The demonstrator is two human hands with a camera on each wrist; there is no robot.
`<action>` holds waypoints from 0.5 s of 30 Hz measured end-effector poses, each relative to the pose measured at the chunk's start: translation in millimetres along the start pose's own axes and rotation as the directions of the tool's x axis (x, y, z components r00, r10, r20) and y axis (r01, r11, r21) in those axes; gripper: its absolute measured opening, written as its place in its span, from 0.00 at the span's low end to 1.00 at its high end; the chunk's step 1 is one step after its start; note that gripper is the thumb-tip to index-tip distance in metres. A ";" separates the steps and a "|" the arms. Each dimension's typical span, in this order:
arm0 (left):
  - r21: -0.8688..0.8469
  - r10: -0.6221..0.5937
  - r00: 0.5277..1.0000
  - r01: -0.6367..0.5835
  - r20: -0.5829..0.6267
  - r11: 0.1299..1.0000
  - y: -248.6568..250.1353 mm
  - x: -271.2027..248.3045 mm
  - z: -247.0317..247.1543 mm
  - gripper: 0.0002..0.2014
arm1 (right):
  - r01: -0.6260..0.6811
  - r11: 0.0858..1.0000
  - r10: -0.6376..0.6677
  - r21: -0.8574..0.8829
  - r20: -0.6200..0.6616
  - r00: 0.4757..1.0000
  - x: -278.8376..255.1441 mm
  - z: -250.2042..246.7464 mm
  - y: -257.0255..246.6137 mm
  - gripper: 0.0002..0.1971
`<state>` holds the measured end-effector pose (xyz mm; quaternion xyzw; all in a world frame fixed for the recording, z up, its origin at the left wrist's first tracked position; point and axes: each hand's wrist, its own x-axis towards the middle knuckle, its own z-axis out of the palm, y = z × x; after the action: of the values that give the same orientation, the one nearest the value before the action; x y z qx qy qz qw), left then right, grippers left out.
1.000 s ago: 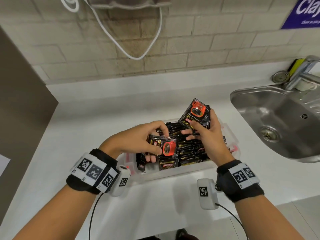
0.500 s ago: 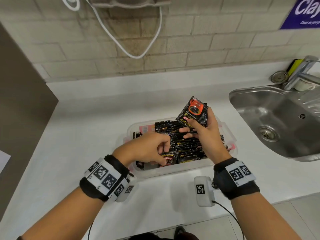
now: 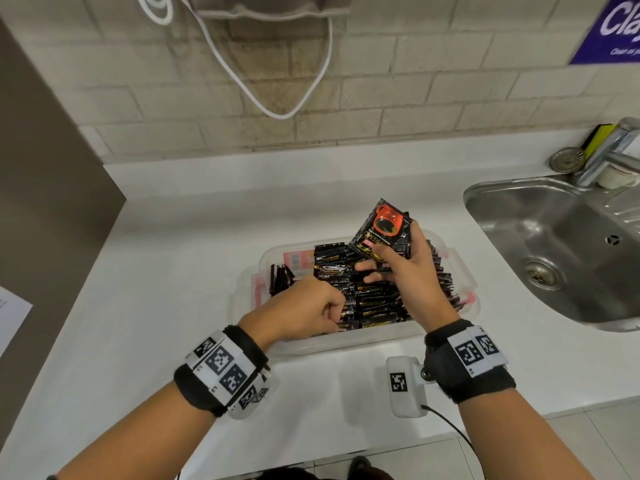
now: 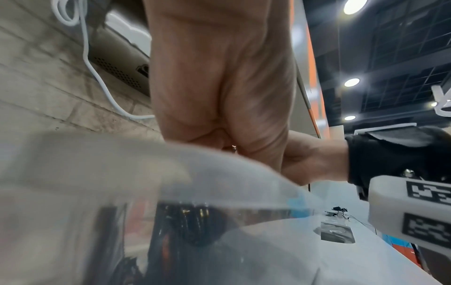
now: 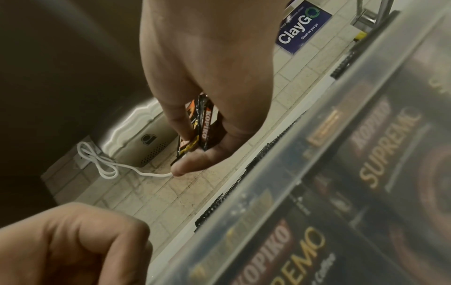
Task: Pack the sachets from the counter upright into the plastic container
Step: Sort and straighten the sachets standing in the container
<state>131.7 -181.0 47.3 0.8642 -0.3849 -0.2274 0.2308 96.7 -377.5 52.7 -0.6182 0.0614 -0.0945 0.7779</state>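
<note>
Left hand (image 3: 304, 308) now lower among packed sachets (image 3: 374, 299).

White counter (image 3: 180, 258) carries plastic container (image 3: 349, 342) centre, paper sheet (image 3: 10, 317) far left, steel sink (image 3: 554, 258) set in right.

"KOPIKO" and "SUPREMO" print on black sachets (image 5: 366, 202) seen through the clear wall of the plastic container (image 5: 280, 173); one shows a partial word ending "Coffee", blurred. "KOPIKO" also on the edge of the held sachets (image 5: 203, 125) pinched in the right hand (image 5: 214, 67); head view shows "...PREMO" on the front one of the held sachets (image 3: 381, 232). Blue wall sign (image 5: 303, 29) above the counter's right end: "ClayGo", below it "Clean as you go". Wristbands (image 3: 225, 365) carry square coded markers, small letters beside them unreadable. Label in the container's far left corner illegible.
</note>
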 end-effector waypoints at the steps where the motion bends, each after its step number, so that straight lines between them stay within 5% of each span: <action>1: -0.001 0.003 1.000 -0.003 -0.008 1.000 0.3 -0.5 0.9 0.09 | -0.006 1.000 0.006 -0.001 0.009 1.000 -0.1 0.1 0.4 0.15; 7: -0.122 -0.013 1.000 0.010 -0.028 0.992 6.2 -6.5 -19.1 0.09 | -0.029 1.000 0.030 -0.013 0.085 0.996 -0.4 -2.6 1.6 0.19; 10: -0.207 -0.057 0.974 0.010 -0.221 0.978 12.8 -11.3 -32.6 0.15 | -0.023 1.000 0.024 -0.014 0.104 0.994 -2.4 -4.9 0.1 0.20; 15: -0.296 -0.135 0.859 -0.020 -0.494 0.955 23.9 0.1 -44.5 0.17 | -0.026 1.000 0.028 -0.016 0.150 0.988 -4.0 -4.1 -4.9 0.21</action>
<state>143.8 -185.5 96.2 0.8611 -0.2466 -0.0521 0.4415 91.6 -381.6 56.4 -0.6283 0.0115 -0.0366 0.7770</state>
